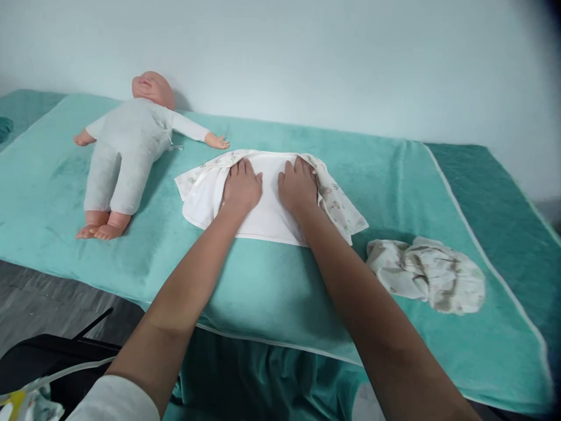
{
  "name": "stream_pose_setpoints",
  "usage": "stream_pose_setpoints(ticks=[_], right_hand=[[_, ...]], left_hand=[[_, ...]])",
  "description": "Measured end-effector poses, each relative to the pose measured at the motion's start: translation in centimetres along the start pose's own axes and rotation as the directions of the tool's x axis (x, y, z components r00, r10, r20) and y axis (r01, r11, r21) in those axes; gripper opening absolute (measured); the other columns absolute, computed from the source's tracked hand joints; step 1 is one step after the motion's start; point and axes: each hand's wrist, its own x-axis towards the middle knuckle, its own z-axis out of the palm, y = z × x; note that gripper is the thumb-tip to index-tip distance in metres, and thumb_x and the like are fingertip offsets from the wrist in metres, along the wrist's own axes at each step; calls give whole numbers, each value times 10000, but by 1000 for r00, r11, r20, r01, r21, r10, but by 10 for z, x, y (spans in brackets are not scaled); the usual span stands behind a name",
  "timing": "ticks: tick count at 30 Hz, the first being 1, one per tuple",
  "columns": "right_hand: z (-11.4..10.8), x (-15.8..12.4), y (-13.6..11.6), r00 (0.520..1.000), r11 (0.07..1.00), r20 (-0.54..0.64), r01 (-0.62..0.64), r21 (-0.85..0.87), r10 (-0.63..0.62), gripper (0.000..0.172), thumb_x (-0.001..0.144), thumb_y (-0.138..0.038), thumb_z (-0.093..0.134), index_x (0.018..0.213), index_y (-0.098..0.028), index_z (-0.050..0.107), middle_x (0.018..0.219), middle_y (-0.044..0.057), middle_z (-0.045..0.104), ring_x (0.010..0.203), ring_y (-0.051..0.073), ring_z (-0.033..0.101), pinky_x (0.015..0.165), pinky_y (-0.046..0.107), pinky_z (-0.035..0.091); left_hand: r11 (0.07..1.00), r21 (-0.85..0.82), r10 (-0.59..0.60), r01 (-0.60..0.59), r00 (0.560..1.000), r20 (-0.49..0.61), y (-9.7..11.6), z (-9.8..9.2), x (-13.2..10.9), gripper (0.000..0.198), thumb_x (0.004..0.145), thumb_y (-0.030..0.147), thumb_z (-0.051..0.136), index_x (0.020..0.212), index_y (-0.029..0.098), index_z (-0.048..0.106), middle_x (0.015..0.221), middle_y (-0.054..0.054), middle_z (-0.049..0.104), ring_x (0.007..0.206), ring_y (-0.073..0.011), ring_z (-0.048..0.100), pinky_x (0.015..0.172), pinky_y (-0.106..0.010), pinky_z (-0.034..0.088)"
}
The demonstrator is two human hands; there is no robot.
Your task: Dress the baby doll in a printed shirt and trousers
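A white baby garment (267,219) with a small printed pattern lies spread on the teal towel (272,286). My left hand (242,187) rests flat on it, fingers stretched out and together. My right hand (298,186) lies flat beside it on the same garment, fingers also extended. Both palms press down on the cloth and hold nothing. A baby doll (127,146) in a grey suit lies on its back to the left, arms out, apart from my hands.
A crumpled patterned cloth (427,272) lies on the towel to the right of the garment. A pale wall runs behind the bed. Dark floor and a black object (52,356) show at lower left, below the towel's front edge.
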Motion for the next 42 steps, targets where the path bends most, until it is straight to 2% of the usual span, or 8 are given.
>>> stream_pose_setpoints(ticks=[8, 16, 24, 28, 31, 33, 39, 42], right_hand=[[-7, -68, 0, 988, 989, 46, 149, 6, -150, 613, 1106, -351, 344, 1632, -45, 425, 1724, 195, 293, 1626, 330, 273, 1324, 540, 257], [-21, -115, 23, 948, 991, -293, 132, 25, -119, 460, 1010, -137, 394, 1380, -130, 668, 1547, 147, 572, 1483, 292, 470, 1265, 517, 357], [-27, -107, 56, 903, 941, -310, -224, 254, 299, 312, 892, -283, 561, 1132, -156, 716, 1174, 162, 694, 1064, 319, 609, 967, 477, 489], [-30, -93, 76, 822, 719, -279, -210, 663, 497, 219, 860, -331, 594, 983, -169, 676, 884, 55, 665, 790, 195, 587, 800, 342, 495], [-38, -84, 95, 774, 418, -79, -250, 873, 628, 237, 821, -335, 600, 987, -171, 644, 791, 7, 616, 671, 152, 542, 665, 278, 465], [-44, -80, 112, 780, 336, 0, -270, 902, 626, 250, 807, -316, 589, 1004, -171, 641, 813, 14, 641, 669, 153, 561, 658, 275, 467], [-52, -95, 153, 864, 792, -142, -361, 492, 482, 163, 774, -278, 638, 893, -182, 696, 927, 92, 731, 879, 250, 653, 874, 382, 499], [-49, -106, 156, 904, 866, -92, -366, 342, 418, 236, 785, -347, 646, 937, -185, 727, 923, 103, 745, 834, 257, 646, 783, 362, 479]], left_hand=[[995, 10, 102, -102, 995, 17, 6, 4, -42, 699, 1092, 387, 230, 1645, -32, 318, 1763, -216, 243, 1679, -319, 196, 1400, -467, 161], [990, 1, 141, -141, 990, -3, 11, 4, -81, 641, 1093, 390, 264, 1635, 79, 406, 1762, -173, 288, 1665, -335, 242, 1383, -525, 217], [985, -19, 172, -173, 984, -39, 9, 6, -97, 597, 1089, 381, 282, 1592, 130, 484, 1743, -139, 354, 1644, -330, 301, 1375, -529, 250], [983, -30, 178, -180, 982, -58, 7, 6, -96, 570, 1084, 374, 304, 1559, 147, 522, 1724, -121, 398, 1627, -325, 336, 1366, -528, 275], [983, -43, 174, -176, 983, -63, 6, 6, -95, 548, 1078, 372, 330, 1540, 166, 540, 1717, -103, 416, 1621, -314, 346, 1364, -526, 281], [984, -49, 167, -170, 984, -63, 6, 6, -94, 531, 1074, 374, 343, 1524, 187, 554, 1713, -85, 426, 1619, -299, 350, 1363, -522, 286], [985, -69, 154, -159, 986, -65, 5, 3, -93, 497, 1064, 372, 369, 1478, 210, 592, 1700, -63, 450, 1608, -282, 371, 1355, -516, 301], [985, -73, 150, -155, 986, -70, 5, 2, -93, 492, 1063, 374, 370, 1471, 217, 597, 1695, -57, 459, 1607, -269, 374, 1358, -504, 297]])
